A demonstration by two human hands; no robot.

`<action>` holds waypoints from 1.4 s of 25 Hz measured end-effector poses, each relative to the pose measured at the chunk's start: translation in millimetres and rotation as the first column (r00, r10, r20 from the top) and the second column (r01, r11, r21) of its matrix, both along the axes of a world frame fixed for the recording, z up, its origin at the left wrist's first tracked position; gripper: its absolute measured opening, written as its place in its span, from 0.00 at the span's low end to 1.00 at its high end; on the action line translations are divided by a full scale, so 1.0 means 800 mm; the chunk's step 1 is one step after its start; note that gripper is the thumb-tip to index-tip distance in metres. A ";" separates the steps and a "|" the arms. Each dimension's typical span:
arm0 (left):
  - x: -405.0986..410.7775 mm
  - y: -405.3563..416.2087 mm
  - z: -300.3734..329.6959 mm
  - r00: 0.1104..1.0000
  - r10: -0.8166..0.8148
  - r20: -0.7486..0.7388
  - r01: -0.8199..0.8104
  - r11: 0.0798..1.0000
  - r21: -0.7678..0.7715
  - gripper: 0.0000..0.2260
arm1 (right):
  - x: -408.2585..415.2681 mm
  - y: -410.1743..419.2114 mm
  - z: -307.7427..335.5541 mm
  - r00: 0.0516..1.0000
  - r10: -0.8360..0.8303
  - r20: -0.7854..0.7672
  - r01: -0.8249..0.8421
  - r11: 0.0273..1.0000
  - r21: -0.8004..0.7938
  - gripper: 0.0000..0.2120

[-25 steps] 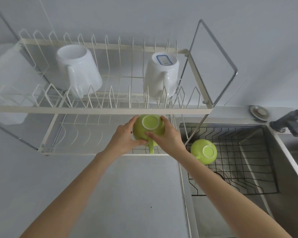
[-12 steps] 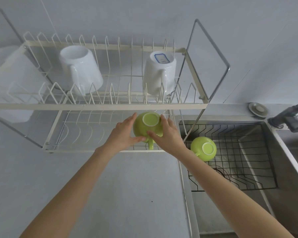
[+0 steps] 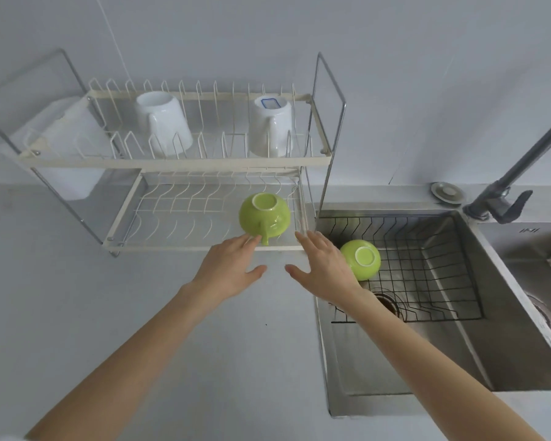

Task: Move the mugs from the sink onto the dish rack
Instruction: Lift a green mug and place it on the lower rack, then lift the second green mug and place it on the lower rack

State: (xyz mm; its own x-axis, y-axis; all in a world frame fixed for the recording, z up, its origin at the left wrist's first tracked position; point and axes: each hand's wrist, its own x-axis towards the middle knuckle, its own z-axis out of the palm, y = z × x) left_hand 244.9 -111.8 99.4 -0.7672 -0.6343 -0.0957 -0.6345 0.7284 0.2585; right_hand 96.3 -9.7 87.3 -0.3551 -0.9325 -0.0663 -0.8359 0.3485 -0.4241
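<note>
A green mug (image 3: 264, 214) sits upside down on the lower tier of the cream wire dish rack (image 3: 172, 160), its handle pointing toward me. My left hand (image 3: 231, 268) is just in front of it, fingers spread, holding nothing. My right hand (image 3: 323, 265) is open too, hovering at the rack's front right corner. A second green mug (image 3: 363, 259) lies upside down in the black wire basket (image 3: 433, 268) inside the steel sink (image 3: 411, 361), partly hidden by my right hand. Two white mugs (image 3: 164, 125) (image 3: 271, 128) stand inverted on the upper tier.
A dark faucet (image 3: 506, 186) rises at the right behind the sink, with a round metal cap (image 3: 447, 191) beside it. A translucent white container (image 3: 64, 144) hangs at the rack's left end. Grey countertop (image 3: 140, 313) lies in front of the rack.
Both hands have let go of the green mug, which now rests on the lower tier. The hands have pulled back toward me and opened. The camera view has tilted down.
</note>
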 end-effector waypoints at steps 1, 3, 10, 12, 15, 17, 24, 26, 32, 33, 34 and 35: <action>-0.004 0.013 0.000 1.000 -0.003 0.010 0.003 1.000 0.003 0.27 | -0.004 0.015 -0.002 1.000 -0.005 0.000 0.005 1.000 0.005 0.32; -0.018 0.039 -0.002 0.999 -0.020 0.043 0.019 1.000 0.015 0.27 | -0.018 0.043 -0.004 1.000 -0.027 0.005 0.027 0.999 0.023 0.32; -0.096 0.106 -0.012 0.994 -0.077 0.072 0.072 0.995 0.063 0.26 | -0.091 0.112 -0.015 0.999 -0.046 -0.023 0.048 0.994 0.103 0.32; -0.121 0.122 -0.016 0.996 -0.072 0.061 0.067 0.994 0.083 0.26 | -0.114 0.125 -0.020 0.999 -0.045 -0.016 0.046 0.991 0.124 0.32; -0.155 0.138 -0.025 0.996 -0.059 0.072 0.053 0.995 0.088 0.27 | -0.146 0.138 -0.031 0.999 -0.025 -0.026 0.029 0.987 0.155 0.32; -0.176 0.145 -0.030 0.996 -0.043 0.083 0.036 0.996 0.086 0.27 | -0.168 0.142 -0.038 1.000 -0.011 -0.029 0.016 0.986 0.166 0.32; -0.236 0.142 -0.049 0.989 -0.004 0.150 -0.015 0.992 0.126 0.27 | -0.228 0.134 -0.060 0.999 0.027 0.022 -0.031 0.978 0.206 0.31; -0.250 0.135 -0.058 0.984 0.004 0.181 -0.031 0.989 0.147 0.26 | -0.239 0.129 -0.069 0.998 0.010 0.063 -0.023 0.976 0.216 0.31; -0.297 0.103 -0.101 0.985 0.020 0.172 -0.060 0.971 0.230 0.23 | -0.263 0.102 -0.109 0.974 -0.100 0.201 0.039 0.957 0.286 0.29; -0.306 0.099 -0.109 0.987 0.038 0.159 -0.078 0.965 0.250 0.24 | -0.265 0.097 -0.117 0.962 -0.129 0.242 0.053 0.952 0.301 0.29; -0.314 0.095 -0.116 0.987 0.065 0.145 -0.103 0.957 0.272 0.24 | -0.267 0.092 -0.124 0.944 -0.163 0.288 0.067 0.947 0.315 0.30; -0.323 0.090 -0.124 0.987 0.094 0.133 -0.129 0.948 0.291 0.24 | -0.269 0.087 -0.132 0.921 -0.199 0.336 0.083 0.941 0.329 0.30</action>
